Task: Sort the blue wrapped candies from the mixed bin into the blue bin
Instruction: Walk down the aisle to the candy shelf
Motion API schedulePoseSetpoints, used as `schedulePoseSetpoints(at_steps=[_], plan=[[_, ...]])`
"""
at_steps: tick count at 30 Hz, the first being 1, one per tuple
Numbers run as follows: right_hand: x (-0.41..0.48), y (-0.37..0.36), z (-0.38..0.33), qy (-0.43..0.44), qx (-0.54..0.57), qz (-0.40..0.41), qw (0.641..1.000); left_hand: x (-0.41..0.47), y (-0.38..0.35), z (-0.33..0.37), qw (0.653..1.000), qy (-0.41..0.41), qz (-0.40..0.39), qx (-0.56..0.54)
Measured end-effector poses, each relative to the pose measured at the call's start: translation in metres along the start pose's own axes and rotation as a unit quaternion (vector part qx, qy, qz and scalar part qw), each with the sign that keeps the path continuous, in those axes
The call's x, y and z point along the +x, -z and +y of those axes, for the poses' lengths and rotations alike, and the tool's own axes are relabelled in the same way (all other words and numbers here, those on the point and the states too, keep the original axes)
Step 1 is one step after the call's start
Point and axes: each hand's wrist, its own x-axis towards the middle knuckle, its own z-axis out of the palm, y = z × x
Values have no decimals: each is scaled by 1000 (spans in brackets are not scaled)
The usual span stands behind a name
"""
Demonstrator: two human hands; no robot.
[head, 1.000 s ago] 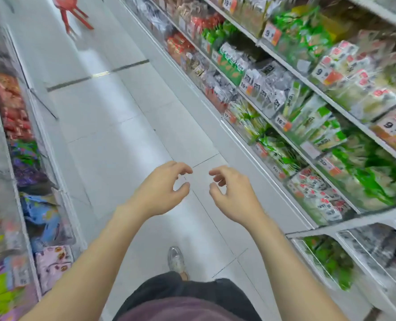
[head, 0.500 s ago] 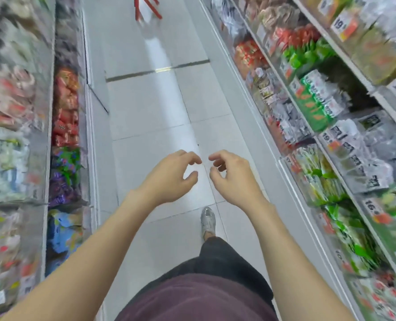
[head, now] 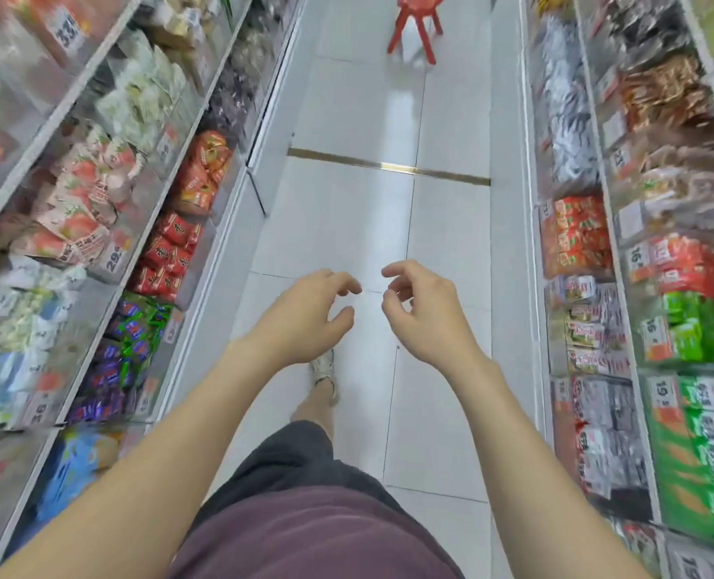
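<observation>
My left hand (head: pixel 305 319) and my right hand (head: pixel 422 315) hang side by side over the aisle floor, fingers loosely curled, with nothing in either. Low on the left shelving, a clear bin (head: pixel 134 332) holds mixed purple, blue and green wrapped candies. Below it, nearer to me, another bin (head: pixel 75 465) holds blurred blue packets. Both hands are well to the right of those bins and touch nothing.
Clear-fronted snack shelves line the aisle on the left (head: pixel 96 160) and on the right (head: pixel 639 244). White floor tiles run ahead, crossed by a metal strip (head: pixel 388 165). A red stool (head: pixel 418 23) stands far down the aisle. My shoe (head: pixel 324 369) is below my hands.
The view has swung left, from the right-hand shelves to straight down the aisle, bringing the left shelves closer. Both hands kept the same loose, empty pose.
</observation>
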Motion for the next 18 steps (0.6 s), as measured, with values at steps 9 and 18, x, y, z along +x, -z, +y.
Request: schedulePoseSetpoints(at_steps=[9, 18], plan=[[263, 42, -15, -43, -50, -61, 996, 263, 116, -62, 1000, 28, 9, 10], [517, 125, -2, -61, -37, -19, 997, 534, 206, -72, 999, 3, -6, 41]])
